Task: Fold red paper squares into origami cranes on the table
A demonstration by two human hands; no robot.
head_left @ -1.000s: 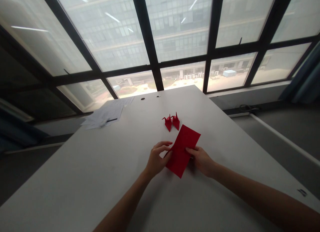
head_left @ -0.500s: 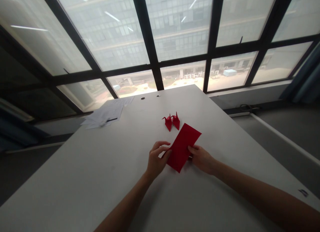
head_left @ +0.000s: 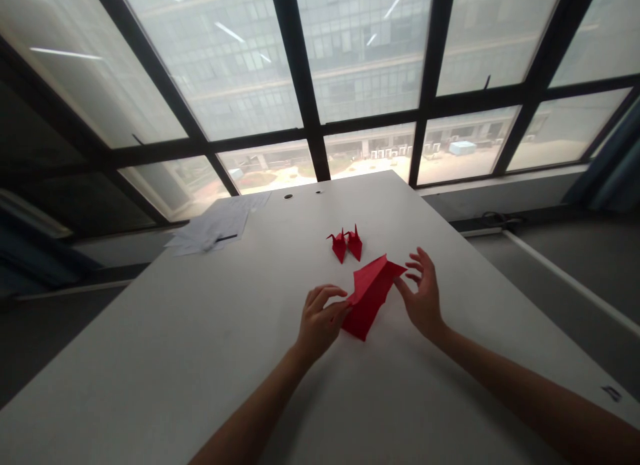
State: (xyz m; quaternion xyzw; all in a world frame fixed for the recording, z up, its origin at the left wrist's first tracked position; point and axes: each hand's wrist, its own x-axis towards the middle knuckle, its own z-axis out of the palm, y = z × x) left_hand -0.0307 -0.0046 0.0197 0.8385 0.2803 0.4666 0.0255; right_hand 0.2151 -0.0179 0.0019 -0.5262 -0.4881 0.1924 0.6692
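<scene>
A sheet of red origami paper [head_left: 373, 298], partly opened along its creases, is held just above the white table. My left hand [head_left: 323, 318] pinches its left edge between thumb and fingers. At the paper's right corner is my right hand [head_left: 423, 295], fingers spread apart; its thumb tip is at the paper's edge, and whether it presses on it I cannot tell. Just beyond the sheet, two folded red paper cranes [head_left: 339, 246] stand side by side, the right crane [head_left: 355, 245] close against the other.
White paper sheets [head_left: 210, 225] with a dark pen [head_left: 227, 238] on them lie at the table's far left. Two small holes [head_left: 288, 197] show near the far edge of the table [head_left: 200, 345]. Large dark-framed windows [head_left: 363, 51] rise behind it. A small dark mark [head_left: 611, 393] is at right.
The red paper has gone from a flat folded rectangle to a partly opened, creased shape. My right hand has moved up and right to its corner, fingers spreading; the left keeps its pinch.
</scene>
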